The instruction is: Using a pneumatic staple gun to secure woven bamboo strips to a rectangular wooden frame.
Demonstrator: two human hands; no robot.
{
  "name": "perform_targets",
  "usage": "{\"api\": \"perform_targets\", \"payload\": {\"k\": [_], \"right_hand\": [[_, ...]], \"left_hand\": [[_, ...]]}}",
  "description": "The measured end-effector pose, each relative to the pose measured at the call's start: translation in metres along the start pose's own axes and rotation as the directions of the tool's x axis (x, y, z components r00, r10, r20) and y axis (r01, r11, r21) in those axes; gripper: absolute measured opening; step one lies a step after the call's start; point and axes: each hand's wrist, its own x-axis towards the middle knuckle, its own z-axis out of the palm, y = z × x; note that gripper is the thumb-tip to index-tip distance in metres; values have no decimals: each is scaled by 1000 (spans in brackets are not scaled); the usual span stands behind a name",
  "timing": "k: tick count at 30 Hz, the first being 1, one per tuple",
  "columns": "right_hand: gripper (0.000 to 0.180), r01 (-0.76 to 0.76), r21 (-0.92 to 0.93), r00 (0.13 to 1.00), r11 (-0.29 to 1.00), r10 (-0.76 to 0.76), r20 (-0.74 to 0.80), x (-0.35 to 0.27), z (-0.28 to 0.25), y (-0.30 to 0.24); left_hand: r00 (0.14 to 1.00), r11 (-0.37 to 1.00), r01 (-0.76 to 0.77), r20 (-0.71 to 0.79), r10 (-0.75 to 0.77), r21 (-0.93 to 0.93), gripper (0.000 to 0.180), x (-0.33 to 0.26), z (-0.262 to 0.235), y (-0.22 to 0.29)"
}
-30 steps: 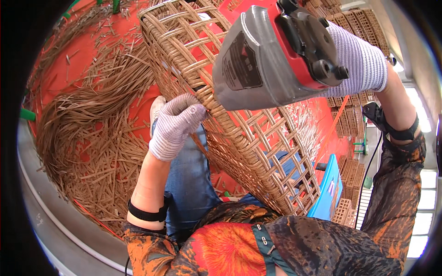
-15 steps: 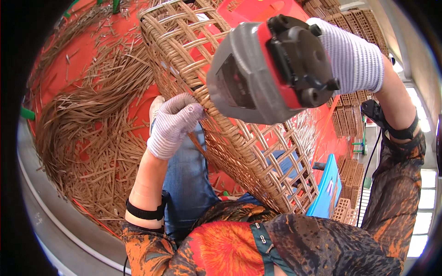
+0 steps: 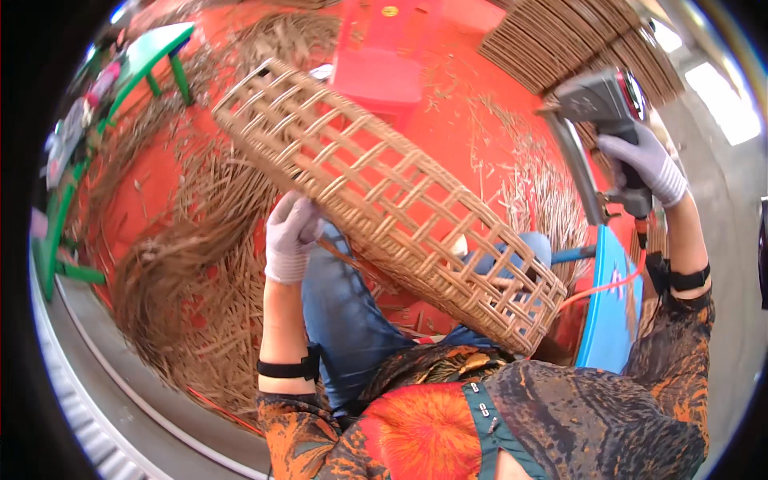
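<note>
A long woven rattan basket [image 3: 384,200] with an open lattice lies tilted across my lap, its wide mouth toward the upper left. My left hand [image 3: 290,236], in a pale knit glove, grips the basket's lower side wall. My right hand [image 3: 644,164], also gloved, holds a grey and red pneumatic staple gun [image 3: 596,120] out at the right, well away from the basket. An orange air hose [image 3: 608,286] runs from the gun's handle down toward my right side.
Loose rattan strips [image 3: 184,264] lie heaped on the red floor at the left. A red plastic stool [image 3: 384,56] stands beyond the basket. A green frame [image 3: 72,160] is at far left, stacked woven panels [image 3: 560,40] at upper right, a blue board [image 3: 612,304] by my right knee.
My right hand has swung the staple gun from right above the basket out to the right. The view has shifted, so the basket's whole length shows. My left hand keeps its grip.
</note>
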Motion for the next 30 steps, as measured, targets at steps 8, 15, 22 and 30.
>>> {"api": "perform_targets", "payload": {"k": [8, 15, 22, 30], "right_hand": [[49, -493, 69, 814, 867, 488, -314, -118, 48, 343], [35, -978, -147, 205, 151, 840, -503, -255, 89, 459], [43, -963, -226, 265, 149, 687, -677, -241, 82, 444], [52, -419, 347, 775, 839, 530, -344, -189, 22, 487]], "left_hand": [[954, 983, 38, -299, 17, 178, 55, -11, -80, -19], [963, 985, 65, -268, -19, 163, 42, 9, -79, -7], [959, 935, 147, -278, -56, 321, 45, 34, -74, 8], [969, 726, 70, -219, 112, 684, 32, 38, -112, 91]]}}
